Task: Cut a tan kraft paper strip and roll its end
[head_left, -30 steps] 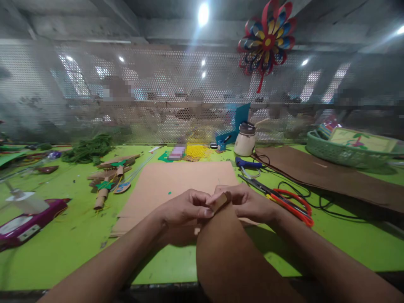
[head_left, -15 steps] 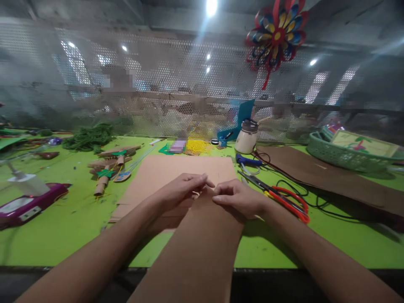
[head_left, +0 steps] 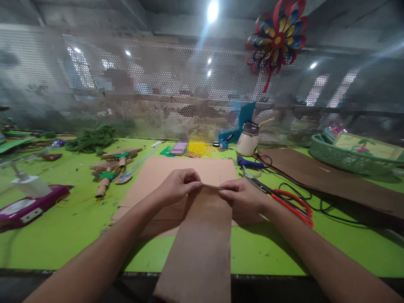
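Observation:
A long strip of brown kraft paper (head_left: 205, 244) runs from the middle of the table down past its front edge. My left hand (head_left: 181, 185) pinches the far edge of the strip at its left corner. At the right corner, my right hand (head_left: 243, 193) grips the same edge between thumb and fingers. That edge looks narrowly folded or rolled between the two hands. Beneath my hands lies a stack of lighter brown paper sheets (head_left: 158, 168). Red-handled scissors (head_left: 292, 206) and a blue glue gun (head_left: 249, 163) lie right of my right hand.
On the left are a purple power strip (head_left: 34, 208) with a white plug and small paper-roll figures (head_left: 105, 181). Green yarn (head_left: 91, 139), yellow shreds (head_left: 200, 148) and a jar (head_left: 248, 141) stand farther back. To the right are dark brown sheets (head_left: 315, 176), a black cord and a green basket (head_left: 353, 160).
My left hand has moved from an outstretched pose to a pinch on the strip's left corner. The strip's far edge now lies straight between both hands, and its lower end has shifted right.

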`<state>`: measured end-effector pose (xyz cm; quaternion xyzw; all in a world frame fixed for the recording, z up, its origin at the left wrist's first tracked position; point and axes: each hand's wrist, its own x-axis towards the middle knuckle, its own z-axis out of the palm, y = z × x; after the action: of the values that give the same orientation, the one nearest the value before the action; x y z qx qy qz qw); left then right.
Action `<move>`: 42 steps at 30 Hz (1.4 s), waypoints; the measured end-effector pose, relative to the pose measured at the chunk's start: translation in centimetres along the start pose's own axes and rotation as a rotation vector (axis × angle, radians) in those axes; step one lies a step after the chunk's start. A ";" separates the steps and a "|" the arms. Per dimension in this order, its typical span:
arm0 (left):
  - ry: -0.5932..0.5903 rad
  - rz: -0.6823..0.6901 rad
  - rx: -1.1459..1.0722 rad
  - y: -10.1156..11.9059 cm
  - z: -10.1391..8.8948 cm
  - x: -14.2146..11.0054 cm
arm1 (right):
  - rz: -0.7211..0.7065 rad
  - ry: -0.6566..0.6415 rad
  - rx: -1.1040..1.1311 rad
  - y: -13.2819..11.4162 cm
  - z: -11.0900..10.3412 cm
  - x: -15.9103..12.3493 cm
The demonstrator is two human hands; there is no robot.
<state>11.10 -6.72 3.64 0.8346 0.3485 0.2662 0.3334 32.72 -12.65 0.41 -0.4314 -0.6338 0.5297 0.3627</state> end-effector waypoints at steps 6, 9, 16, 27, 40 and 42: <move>-0.206 0.060 0.118 -0.1 -0.1 -0.3 | -0.013 -0.003 -0.023 -0.4 0.8 -0.3; -0.257 0.012 0.036 -0.7 0.7 -0.3 | 0.033 -0.029 0.082 -0.4 1.3 -0.4; -0.152 -0.166 -0.464 -1.3 2.7 -1.0 | 0.059 0.075 0.411 0.4 1.9 0.0; -0.114 0.081 0.229 -1.1 1.4 -0.3 | 0.051 0.121 0.417 1.0 1.5 0.1; -0.216 -0.028 0.006 -0.2 1.7 -0.2 | 0.023 0.168 0.291 1.6 1.5 0.4; -0.225 -0.058 -0.109 -0.4 1.9 -0.1 | 0.032 0.162 0.270 1.7 1.5 0.5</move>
<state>12.16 -7.29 2.12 0.8294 0.3178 0.1798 0.4229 31.47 -12.60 -1.51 -0.4300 -0.5186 0.5792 0.4590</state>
